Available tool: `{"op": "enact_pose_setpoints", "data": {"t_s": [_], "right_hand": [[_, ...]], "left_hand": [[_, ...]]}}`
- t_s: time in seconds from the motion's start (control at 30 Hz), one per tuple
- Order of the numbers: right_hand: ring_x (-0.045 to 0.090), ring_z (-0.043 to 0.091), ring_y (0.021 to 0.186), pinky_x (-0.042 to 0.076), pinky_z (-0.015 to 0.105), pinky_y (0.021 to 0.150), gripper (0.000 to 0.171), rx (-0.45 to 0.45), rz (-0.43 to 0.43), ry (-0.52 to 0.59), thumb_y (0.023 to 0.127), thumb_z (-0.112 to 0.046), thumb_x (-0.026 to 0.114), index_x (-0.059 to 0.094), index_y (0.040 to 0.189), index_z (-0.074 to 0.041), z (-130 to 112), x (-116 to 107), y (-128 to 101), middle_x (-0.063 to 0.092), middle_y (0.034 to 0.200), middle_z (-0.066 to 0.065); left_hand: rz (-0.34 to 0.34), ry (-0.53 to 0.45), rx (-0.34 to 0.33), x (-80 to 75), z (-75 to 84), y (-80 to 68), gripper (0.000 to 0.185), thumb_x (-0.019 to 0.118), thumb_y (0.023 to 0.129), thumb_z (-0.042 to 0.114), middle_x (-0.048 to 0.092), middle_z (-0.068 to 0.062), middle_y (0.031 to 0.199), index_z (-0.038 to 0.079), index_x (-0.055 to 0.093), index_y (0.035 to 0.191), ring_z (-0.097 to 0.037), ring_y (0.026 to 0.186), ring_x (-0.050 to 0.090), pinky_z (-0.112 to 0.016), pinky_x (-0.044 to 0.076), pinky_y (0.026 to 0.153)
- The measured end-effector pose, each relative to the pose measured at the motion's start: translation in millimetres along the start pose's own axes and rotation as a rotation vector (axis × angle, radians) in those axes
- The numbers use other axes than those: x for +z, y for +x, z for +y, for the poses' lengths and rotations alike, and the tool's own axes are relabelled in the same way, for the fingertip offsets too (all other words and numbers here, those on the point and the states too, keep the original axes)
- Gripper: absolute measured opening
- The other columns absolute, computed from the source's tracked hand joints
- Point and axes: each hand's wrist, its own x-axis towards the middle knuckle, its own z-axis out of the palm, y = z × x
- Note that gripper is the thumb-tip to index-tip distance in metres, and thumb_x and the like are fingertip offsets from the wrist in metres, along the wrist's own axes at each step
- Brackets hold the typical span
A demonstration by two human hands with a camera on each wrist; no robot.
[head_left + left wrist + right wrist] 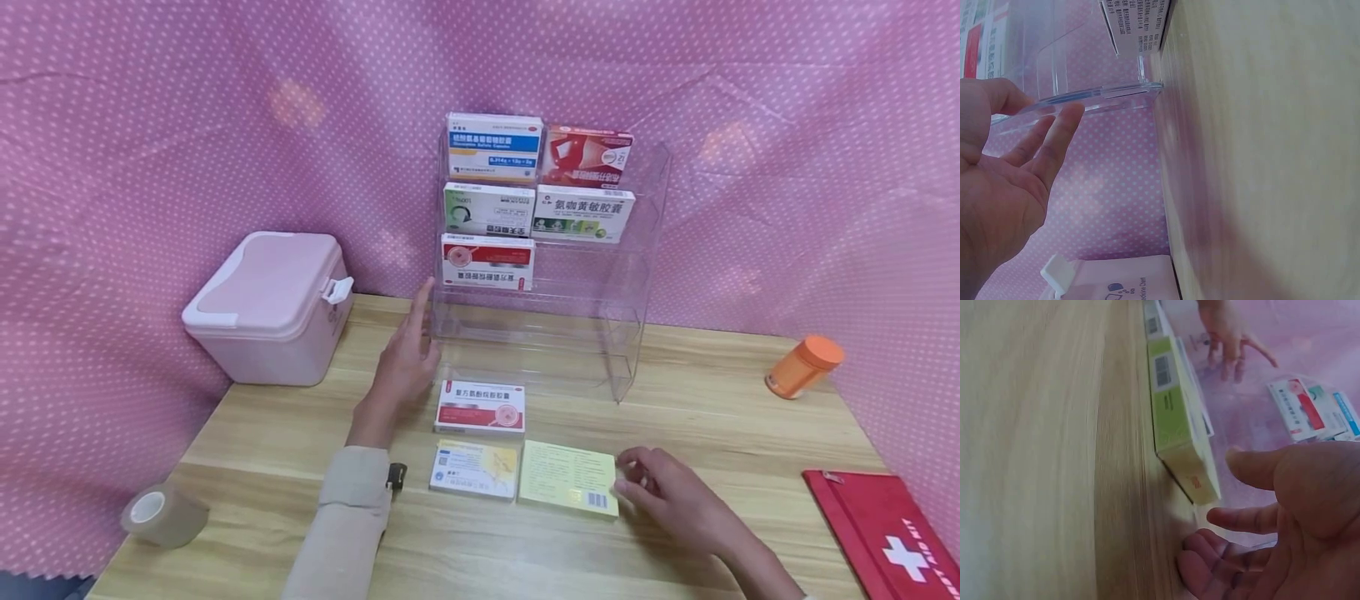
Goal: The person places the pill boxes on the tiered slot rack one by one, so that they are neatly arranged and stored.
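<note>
Nearest, by the front edge of the light wooden tabletop (675,392): the right hand (667,492) is seen w/ fingers loosely spread, nothing held; its fingertips (1210,575) sit just beside the right end of the flat yellow-green cardboard medicine box (570,477), touching or nearly so – can't be told for sure. Left of that box lies a white-and-yellow flat carton (474,468), and just behind it a red-and-white flat carton (481,406).

The left hand (407,358) is released, fingers straight, index raised against the front left edge of the clear acrylic tiered display rack (622,275); nothing is gripped.

For the step in hand, the yellow-green box is judged best pinched by its short end, thumb on top & fingers under, lifted flat so the neighbouring carton isn't nudged. The rack should prob. be steadied by the left hand, as it looks light.

Further back, five cartons are held in the rack's upper tiers; lower tiers look bare. A pink lidded plastic case (270,304) stands toward the back left corner.
</note>
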Motion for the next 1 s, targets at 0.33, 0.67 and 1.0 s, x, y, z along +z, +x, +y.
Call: {"op": "enact_pose_setpoints", "data": {"t_s": [0.33,0.67,1.0], "right_hand": [[0.056,0.002,0.083,0.053,0.021,0.07,0.077,0.047,-0.055,0.093,0.1,-0.035,0.077,0.042,0.153,0.008,-11,10,-10,0.066,0.111,0.008],[0.055,0.005,0.078,0.05,0.021,0.065,0.081,0.108,-0.015,0.057,0.097,-0.04,0.079,0.043,0.161,-0.004,-14,20,2,0.063,0.111,0.008],[0.055,0.004,0.079,0.051,0.02,0.066,0.071,0.052,-0.024,0.091,0.096,-0.034,0.082,0.052,0.152,-0.003,-10,20,3,0.063,0.108,0.007]], "left_hand": [[-0.003,-0.005,-0.016,1.0,0.0,1.6,0.113,0.06,0.103,0.002,0.031,-0.006,0.178,0.072,-0.009,0.158,-0.04,0.154,0.048,-0.067,0.048,0.119],[0.001,-0.008,-0.02,0.9,0.1,-0.2,0.113,0.06,0.103,0.001,0.03,-0.005,0.179,0.072,-0.009,0.158,-0.04,0.155,0.047,-0.066,0.048,0.12],[0.0,-0.01,-0.027,0.9,1.0,-0.7,0.114,0.061,0.103,0.001,0.028,-0.004,0.18,0.073,-0.01,0.158,-0.04,0.156,0.045,-0.067,0.047,0.12]]}}
